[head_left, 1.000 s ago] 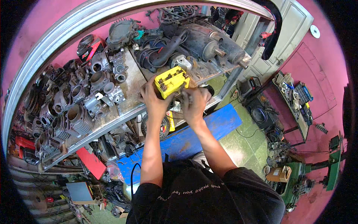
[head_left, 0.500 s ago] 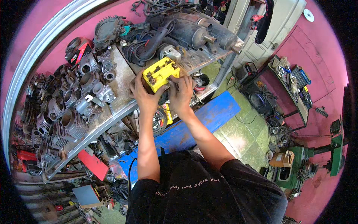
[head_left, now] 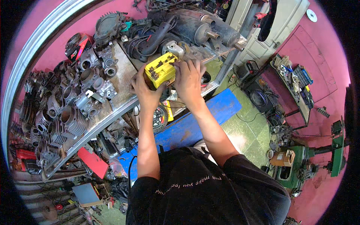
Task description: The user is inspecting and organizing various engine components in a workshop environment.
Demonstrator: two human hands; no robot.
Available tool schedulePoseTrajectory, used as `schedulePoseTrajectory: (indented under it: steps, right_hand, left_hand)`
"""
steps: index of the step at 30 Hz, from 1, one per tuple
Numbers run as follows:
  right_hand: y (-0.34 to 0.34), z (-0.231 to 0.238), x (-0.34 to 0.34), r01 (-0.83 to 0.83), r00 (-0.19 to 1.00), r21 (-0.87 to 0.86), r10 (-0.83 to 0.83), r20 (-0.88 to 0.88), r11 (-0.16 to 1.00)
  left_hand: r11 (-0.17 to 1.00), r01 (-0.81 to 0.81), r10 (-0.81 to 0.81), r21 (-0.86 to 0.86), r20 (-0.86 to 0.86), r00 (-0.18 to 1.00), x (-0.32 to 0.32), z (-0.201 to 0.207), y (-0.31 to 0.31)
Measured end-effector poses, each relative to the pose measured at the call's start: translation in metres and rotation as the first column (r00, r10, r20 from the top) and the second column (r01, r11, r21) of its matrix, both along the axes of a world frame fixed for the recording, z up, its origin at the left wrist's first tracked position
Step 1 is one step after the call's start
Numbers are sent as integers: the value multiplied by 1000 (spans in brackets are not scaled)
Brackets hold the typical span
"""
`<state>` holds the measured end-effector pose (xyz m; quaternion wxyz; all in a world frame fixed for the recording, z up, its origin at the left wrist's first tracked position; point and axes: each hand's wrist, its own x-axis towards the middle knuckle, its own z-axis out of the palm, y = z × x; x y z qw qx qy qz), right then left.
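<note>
A yellow motorcycle battery (head_left: 163, 69) is held tilted over the front edge of the workbench, its top with dark slots and dirty terminals showing. My left hand (head_left: 147, 92) grips its left and near side, the thumb along the front face. At the opposite end, my right hand (head_left: 189, 81) has its fingers bent against the right edge; their tips are partly hidden. Just behind the battery lie a round-ended metal engine part (head_left: 172, 48) and a dark curved pipe (head_left: 159, 39).
Used cylinders and carburetor-like castings (head_left: 71, 108) crowd the bench's left side. Black mufflers (head_left: 195, 32) lie at the back right. Below the bench are a blue board (head_left: 180, 131) and a disc-like wheel (head_left: 159, 118). A rack (head_left: 292, 86) and green machine (head_left: 294, 172) stand right.
My right hand has shifted rightward and turned, its fingers moving up to the battery's right end. The battery has turned slightly; my left hand keeps its hold.
</note>
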<state>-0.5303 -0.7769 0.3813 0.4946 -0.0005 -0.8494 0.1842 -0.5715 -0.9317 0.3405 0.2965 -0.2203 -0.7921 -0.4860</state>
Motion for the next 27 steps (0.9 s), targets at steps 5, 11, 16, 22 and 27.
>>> schedulePoseTrajectory:
  steps: [5, 11, 16, 22, 27]
  right_hand:
    - [-1, -25, 4, 0, 996, -195, -18, -91, 981]
    - [-34, -46, 0, -147, 976, -227, 103, -193, 963]
    - [-33, -76, 7, -189, 974, -128, 169, -151, 974]
    - [-11, -57, -12, -45, 989, -398, -16, -147, 916]
    - [-47, -73, 6, -206, 974, -189, 183, -133, 960]
  left_hand:
    - [1000, -26, 26, -1, -6, 1000, 0, -2, -1]
    - [996, 86, -83, 32, -66, 994, -4, -6, -6]
    - [995, 92, -93, 42, -1, 996, -3, -7, -12]
    - [995, 93, -94, 32, 37, 995, 1, -2, -11]
    - [991, 121, -119, 50, -44, 992, -2, -4, -15]
